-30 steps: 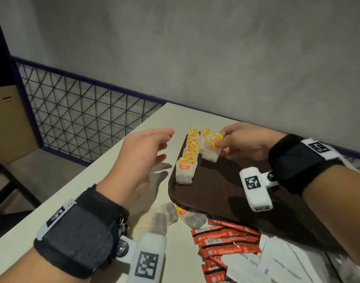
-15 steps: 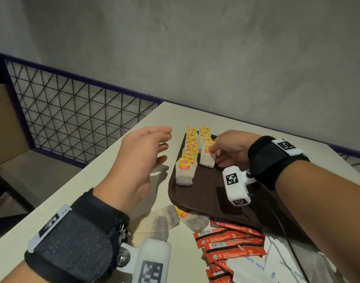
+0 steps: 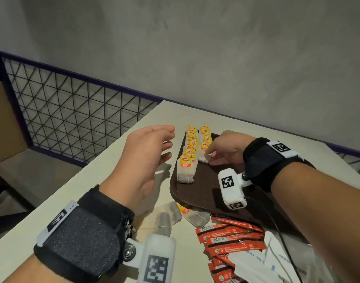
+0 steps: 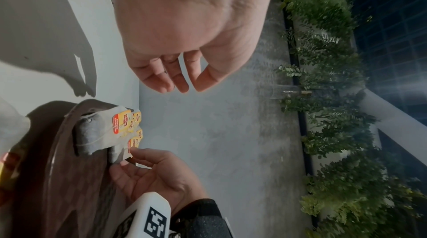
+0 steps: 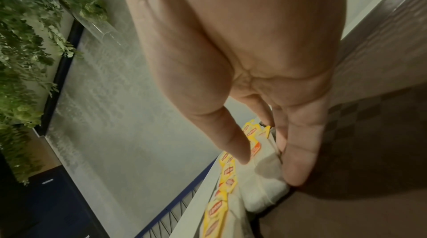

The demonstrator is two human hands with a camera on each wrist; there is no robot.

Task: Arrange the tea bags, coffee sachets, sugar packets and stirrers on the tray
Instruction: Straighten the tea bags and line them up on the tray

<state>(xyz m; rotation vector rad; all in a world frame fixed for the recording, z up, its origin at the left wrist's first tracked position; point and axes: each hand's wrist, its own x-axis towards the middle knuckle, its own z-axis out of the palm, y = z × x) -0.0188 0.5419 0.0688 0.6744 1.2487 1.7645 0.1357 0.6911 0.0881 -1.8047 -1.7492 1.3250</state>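
Note:
A dark brown tray (image 3: 203,193) holds two rows of yellow-tagged tea bags; the left row (image 3: 188,160) is the longer one. My right hand (image 3: 210,157) pinches a tea bag (image 3: 204,158) between thumb and fingers at the near end of the right row, and the bag lies on the tray. The right wrist view shows the thumb and a finger on either side of this white tea bag (image 5: 263,183). My left hand (image 3: 167,144) hovers over the table left of the tray, its fingers relaxed and holding nothing (image 4: 182,86).
Two loose tea bags (image 3: 167,217) lie on the table just in front of the tray. Red coffee sachets (image 3: 230,240) and white sugar packets (image 3: 277,262) are piled at the near right. A wire mesh railing (image 3: 73,119) borders the table's left, and a grey wall stands behind.
My right hand has lowered the tea bag from above the rows onto the tray at the near end of the right row. The left hand has hardly moved.

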